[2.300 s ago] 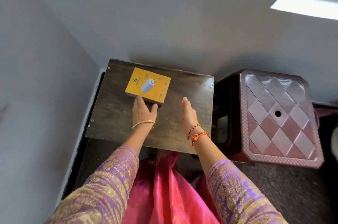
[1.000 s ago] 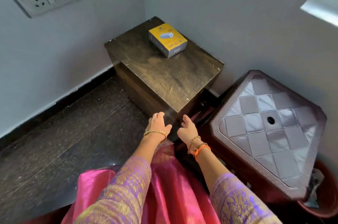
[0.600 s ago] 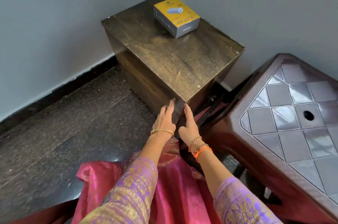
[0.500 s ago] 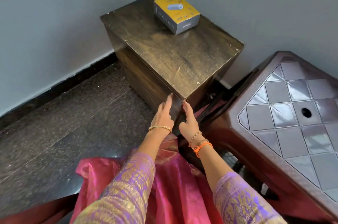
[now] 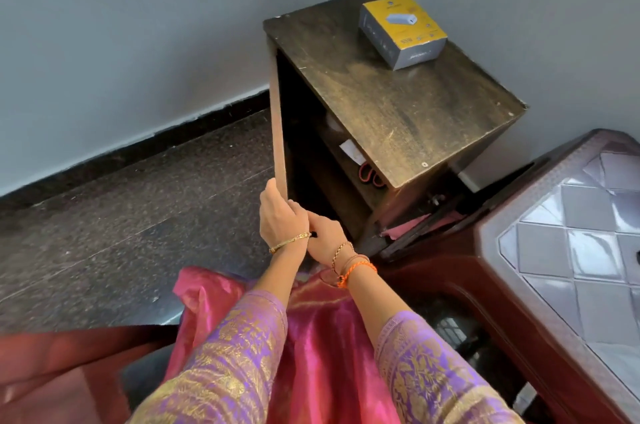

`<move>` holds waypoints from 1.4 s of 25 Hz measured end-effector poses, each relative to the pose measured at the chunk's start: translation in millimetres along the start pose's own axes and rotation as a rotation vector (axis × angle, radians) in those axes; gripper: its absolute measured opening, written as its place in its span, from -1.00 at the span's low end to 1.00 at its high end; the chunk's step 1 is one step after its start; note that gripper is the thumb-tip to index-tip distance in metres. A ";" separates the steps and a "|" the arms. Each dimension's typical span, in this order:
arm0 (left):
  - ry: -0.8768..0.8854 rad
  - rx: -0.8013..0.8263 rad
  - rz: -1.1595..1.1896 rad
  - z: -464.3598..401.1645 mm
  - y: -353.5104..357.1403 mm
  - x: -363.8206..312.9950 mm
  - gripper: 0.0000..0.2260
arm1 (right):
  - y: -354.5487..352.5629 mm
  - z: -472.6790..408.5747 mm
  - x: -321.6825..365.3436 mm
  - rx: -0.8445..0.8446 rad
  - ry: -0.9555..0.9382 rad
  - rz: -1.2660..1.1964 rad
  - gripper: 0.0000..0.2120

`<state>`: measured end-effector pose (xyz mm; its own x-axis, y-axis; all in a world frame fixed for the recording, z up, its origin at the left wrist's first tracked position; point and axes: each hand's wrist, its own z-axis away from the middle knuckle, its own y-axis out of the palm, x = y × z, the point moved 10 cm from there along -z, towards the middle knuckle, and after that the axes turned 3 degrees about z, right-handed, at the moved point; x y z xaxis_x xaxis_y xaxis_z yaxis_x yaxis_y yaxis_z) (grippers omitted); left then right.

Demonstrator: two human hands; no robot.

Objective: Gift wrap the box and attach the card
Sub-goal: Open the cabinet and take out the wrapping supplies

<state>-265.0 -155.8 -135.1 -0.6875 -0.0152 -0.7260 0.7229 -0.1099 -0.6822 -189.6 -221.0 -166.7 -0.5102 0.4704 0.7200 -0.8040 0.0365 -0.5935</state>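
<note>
A yellow-topped grey box (image 5: 403,29) lies on the far right corner of a dark wooden cabinet (image 5: 398,112). The cabinet's door (image 5: 278,112) stands swung open to the left. My left hand (image 5: 278,212) grips the door's lower free corner. My right hand (image 5: 323,233) sits just behind it, partly hidden, its fingers curled near the same corner; what it holds is unclear. Inside on a shelf I see a white paper piece (image 5: 351,151) and red scissor handles (image 5: 370,175).
A maroon plastic stool (image 5: 571,233) with a chequered top stands close on the right. Grey walls meet behind the cabinet. Dark speckled floor (image 5: 121,216) spreads to the left. Pink cloth covers my lap below.
The cabinet door, closed half a second ago, has swung open leftward under my left hand. Both hands moved from the cabinet's near corner to the door's edge.
</note>
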 end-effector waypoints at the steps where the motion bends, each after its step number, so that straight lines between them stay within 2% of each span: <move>1: 0.021 -0.044 0.010 -4.1 -8.2 5.8 -0.58 | 8.2 -9.4 8.3 0.021 -0.039 0.022 -0.66; 5: 0.421 -0.192 0.012 -24.3 -40.2 19.3 -0.67 | 43.0 -53.8 32.0 0.034 -0.197 -0.032 -0.71; 8: 0.572 -0.199 -0.060 -44.7 -65.5 37.3 -0.73 | 64.9 -81.3 47.9 -0.063 -0.327 -0.165 -0.62; 10: 0.682 -0.305 -0.217 -56.1 -84.2 42.2 -0.73 | 79.8 -95.9 57.0 -0.099 -0.394 -0.259 -0.57; 13: 0.874 -0.571 -0.645 -62.6 -95.5 48.6 -0.70 | 97.8 -111.8 65.8 -0.133 -0.470 -0.256 -0.39; 15: 0.828 -0.686 -0.906 -68.2 -92.9 47.0 -0.66 | 111.3 -119.7 73.7 -0.053 -0.452 -0.133 -0.34; 18: 0.594 -0.555 -1.096 -83.5 -77.2 48.0 -0.68 | 118.4 -122.8 87.3 -0.008 -0.413 -0.011 -0.34; 20: 0.490 -0.499 -1.062 -95.7 -78.2 48.6 -0.71 | 115.9 -131.1 99.7 -0.012 -0.398 0.018 -0.36; 23: 0.442 -0.568 -0.991 -115.7 -93.6 53.3 -0.65 | 119.7 -144.9 115.8 0.072 -0.371 0.019 -0.32; 25: 0.335 -0.586 -0.989 -138.6 -100.8 66.5 -0.47 | 114.8 -156.7 115.8 0.074 -0.297 -0.055 -0.33; 27: 0.246 -0.492 -0.942 -166.0 -100.3 80.2 -0.27 | 108.2 -173.2 111.5 0.070 -0.219 -0.122 -0.33; 28: 0.233 -0.467 -0.898 -177.2 -102.3 83.5 -0.23 | 105.0 -182.2 111.4 0.066 -0.197 -0.135 -0.33; 35: 0.157 -0.415 -0.757 -257.7 -112.4 99.5 -0.19 | 90.6 -256.2 141.6 -0.027 -0.212 -0.222 -0.29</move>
<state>-396.8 111.2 -153.0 -0.9973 0.0559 -0.0484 0.0644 0.3359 -0.9397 -256.4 74.8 -210.6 -0.3777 0.2536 0.8905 -0.8960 0.1425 -0.4206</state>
